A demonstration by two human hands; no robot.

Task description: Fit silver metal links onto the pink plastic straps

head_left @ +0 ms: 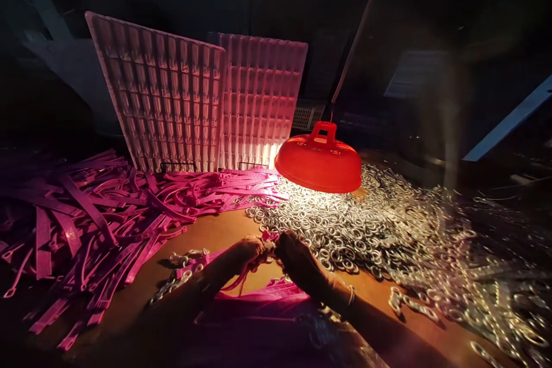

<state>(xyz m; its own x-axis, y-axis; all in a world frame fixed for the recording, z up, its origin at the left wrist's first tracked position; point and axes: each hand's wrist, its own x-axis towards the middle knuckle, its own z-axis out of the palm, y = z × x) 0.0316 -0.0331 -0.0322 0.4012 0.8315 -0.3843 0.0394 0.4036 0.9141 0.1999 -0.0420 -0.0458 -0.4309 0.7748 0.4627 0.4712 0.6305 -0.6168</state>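
Left hand [246, 253]: fingers were pinched closed on the pink strap [263, 237] at its upper end.
Right hand [297, 256]: fingers were closed against the same spot, knuckle to knuckle with the left; whether they also pinched a ring could not be told.
Pink strap: it sat between both hands, low centre over the counter [224, 227]; thin, light and floppy by the look of it, best pinched near the end; its long axis ran from 1 o'clock down to 7 o'clock, tail drooping toward the person.
Finished straps [259, 299]: lay at 6 o'clock under the wrists.
Metal rings [366, 224]: small, hard, likely slippery; heaped at 3 o'clock.
Loose strap pile [95, 213]: at 9 o'clock.
Red lamp [319, 161]: at 12 o'clock.
Trays [172, 92]: leaned upright at 11 o'clock.
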